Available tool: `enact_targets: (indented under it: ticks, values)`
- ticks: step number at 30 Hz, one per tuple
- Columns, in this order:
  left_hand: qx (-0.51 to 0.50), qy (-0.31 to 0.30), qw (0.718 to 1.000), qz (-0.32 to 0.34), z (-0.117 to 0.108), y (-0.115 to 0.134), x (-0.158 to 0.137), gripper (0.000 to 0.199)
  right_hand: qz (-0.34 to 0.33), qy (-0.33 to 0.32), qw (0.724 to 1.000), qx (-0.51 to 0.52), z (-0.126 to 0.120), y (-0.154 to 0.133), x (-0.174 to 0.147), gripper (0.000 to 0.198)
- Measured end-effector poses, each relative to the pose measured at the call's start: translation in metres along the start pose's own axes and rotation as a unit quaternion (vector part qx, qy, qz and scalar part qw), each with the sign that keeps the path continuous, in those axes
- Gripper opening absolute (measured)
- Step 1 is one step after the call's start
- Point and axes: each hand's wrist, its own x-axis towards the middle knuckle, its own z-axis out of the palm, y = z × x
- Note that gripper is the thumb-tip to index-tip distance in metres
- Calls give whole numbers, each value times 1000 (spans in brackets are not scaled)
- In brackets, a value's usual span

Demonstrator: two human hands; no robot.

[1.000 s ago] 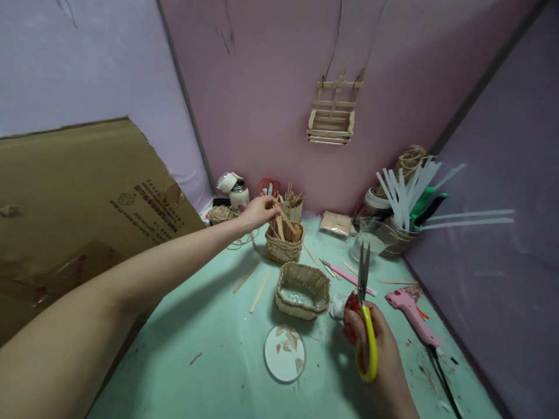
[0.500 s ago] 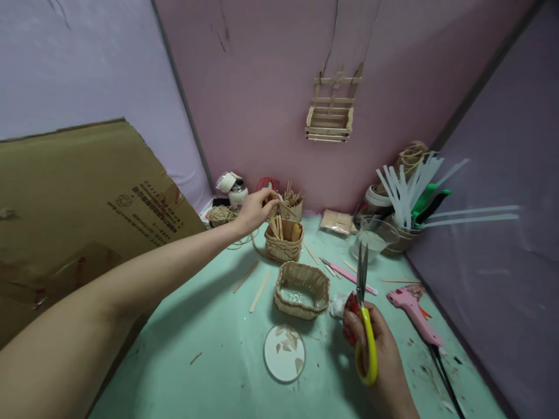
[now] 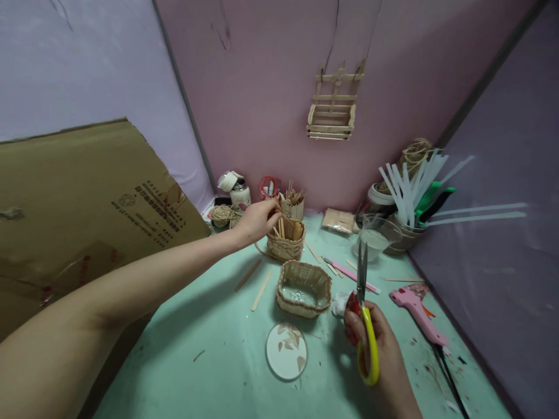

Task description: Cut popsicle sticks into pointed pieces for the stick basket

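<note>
On the green table (image 3: 209, 384), a wide basket (image 3: 299, 305) sat in front of a smaller stick basket (image 3: 286, 249). The left hand (image 3: 257, 223) was at the stick basket's left rim beside the wooden sticks (image 3: 283, 230), fingertips close together, though whether they pinched anything could not be told. Well apart, the right hand (image 3: 382, 337) was wrapped around yellow-handled scissors (image 3: 361, 285), blades up, right of a white disc (image 3: 276, 364) bearing brown chips (image 3: 287, 345).

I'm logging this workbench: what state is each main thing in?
Scissors: slightly open, points up
Right hand: holding scissors
Rear basket: upright, holding sticks
Left hand: at rear basket, grip unclear
Front basket: upright
White disc: flat, bearing scraps
Glue gun: lying down
Pink tool: lying down
Wooden rack: hanging
</note>
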Motion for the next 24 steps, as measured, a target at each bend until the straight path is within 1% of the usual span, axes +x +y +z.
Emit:
enact_targets:
  ticks: [2, 5, 7, 9, 12, 17, 20, 24]
  values:
    - [13, -29, 999, 11, -2, 2, -2, 19, -2, -6, 1000, -2, 0, 1, 0, 41]
    - [54, -91, 993, 44, -4, 5, -1, 33, -5, -8, 1000, -7, 0, 2, 0, 41]
    - [92, -110, 989, 48, -4, 8, 5, 38, -3, -8, 1000, -10, 0, 2, 0, 42]
    - [115, -118, 986, 38, 0, 11, 13, 33, -3, -9, 1000, -12, 0, 2, 0, 43]
    - [129, -152, 979, 30, 13, 17, 26, 22, -8, -11, 1000, -10, 1, 2, 0, 44]
    - [141, -216, 965, 48, 37, 23, 37, 29, 3, -14, 1000, 0, 1, -1, 0, 45]
    - [138, -247, 958, 53, 41, 20, 36, 30, 9, -8, 1000, -7, 1, -2, -1, 45]
    - [128, -248, 959, 41, 39, 17, 32, 23, 9, -11, 1000, -11, 0, 0, -1, 46]
